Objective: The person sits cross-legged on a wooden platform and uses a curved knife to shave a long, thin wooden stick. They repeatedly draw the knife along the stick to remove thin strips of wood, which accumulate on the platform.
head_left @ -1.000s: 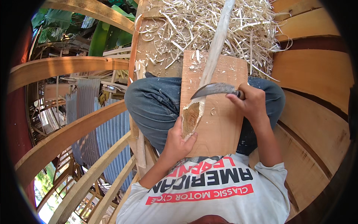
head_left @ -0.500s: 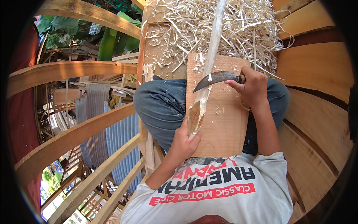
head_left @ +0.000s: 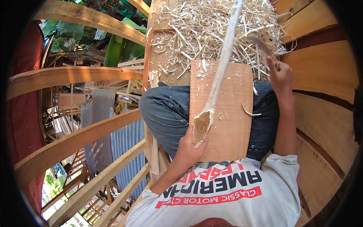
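Observation:
My left hand point(head_left: 191, 150) is closed around the thick lower end of a long, pale, peeled wooden stick point(head_left: 224, 72). That end flares into a slanted cut face showing browner wood, with rough, chipped edges. The stick slopes up and away across a flat wooden board point(head_left: 232, 132) lying over my lap. Off to the right, beyond the board, my right hand point(head_left: 280, 77) is raised with its fingers wrapped round the handle of a curved knife point(head_left: 261, 46). The blade, slightly blurred, points up and left, apart from the stick. My fingers hide most of the handle.
Curly wood shavings point(head_left: 211, 38) are heaped beyond the board, and a few chips lie on it. Wooden slats point(head_left: 321, 68) rise close on the right. A railing point(head_left: 75, 75) stands at the left, with corrugated sheets point(head_left: 128, 151) and stacked timber below it.
My right hand has swung the knife away from the stick, up and to the right. A curled shaving now lies at the board's right edge. My left hand keeps its hold.

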The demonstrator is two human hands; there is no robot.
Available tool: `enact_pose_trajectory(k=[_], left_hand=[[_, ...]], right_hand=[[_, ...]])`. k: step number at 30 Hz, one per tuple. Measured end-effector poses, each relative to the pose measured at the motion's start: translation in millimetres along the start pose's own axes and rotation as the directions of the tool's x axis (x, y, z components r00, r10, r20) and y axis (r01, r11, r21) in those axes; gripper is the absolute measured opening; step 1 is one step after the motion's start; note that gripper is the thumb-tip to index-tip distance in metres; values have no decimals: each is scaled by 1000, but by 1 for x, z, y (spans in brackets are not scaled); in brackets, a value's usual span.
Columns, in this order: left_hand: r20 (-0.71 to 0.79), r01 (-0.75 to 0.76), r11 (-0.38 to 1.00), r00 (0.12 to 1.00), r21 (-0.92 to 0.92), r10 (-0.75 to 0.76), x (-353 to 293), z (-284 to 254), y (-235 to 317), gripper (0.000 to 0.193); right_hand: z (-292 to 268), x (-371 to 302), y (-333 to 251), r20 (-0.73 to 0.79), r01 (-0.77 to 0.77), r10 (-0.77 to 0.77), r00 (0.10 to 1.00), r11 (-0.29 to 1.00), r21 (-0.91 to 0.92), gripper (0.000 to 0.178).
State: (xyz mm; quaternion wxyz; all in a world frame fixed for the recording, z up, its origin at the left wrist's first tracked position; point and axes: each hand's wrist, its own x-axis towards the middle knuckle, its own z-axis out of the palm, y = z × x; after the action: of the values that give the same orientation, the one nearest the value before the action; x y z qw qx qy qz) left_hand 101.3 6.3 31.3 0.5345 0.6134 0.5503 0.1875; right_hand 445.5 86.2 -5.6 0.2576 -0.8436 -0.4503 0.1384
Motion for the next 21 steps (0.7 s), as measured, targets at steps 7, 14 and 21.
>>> enact_pose_trajectory(k=[7,14,21], left_hand=[[31,64,998,997,25,-64,3,6,11,35],[25,92,994,995,62,-94,3,7,11,37],[-6,-7,998,1000,67,7,4,6,0,43]], right_hand=[[17,-104,-31,254,288,-277,927,957,-8,69],[31,-89,-24,191,399,-370,909,905,-149,72],[40,-62,-32,151,415,-392,907,892,-177,71]])
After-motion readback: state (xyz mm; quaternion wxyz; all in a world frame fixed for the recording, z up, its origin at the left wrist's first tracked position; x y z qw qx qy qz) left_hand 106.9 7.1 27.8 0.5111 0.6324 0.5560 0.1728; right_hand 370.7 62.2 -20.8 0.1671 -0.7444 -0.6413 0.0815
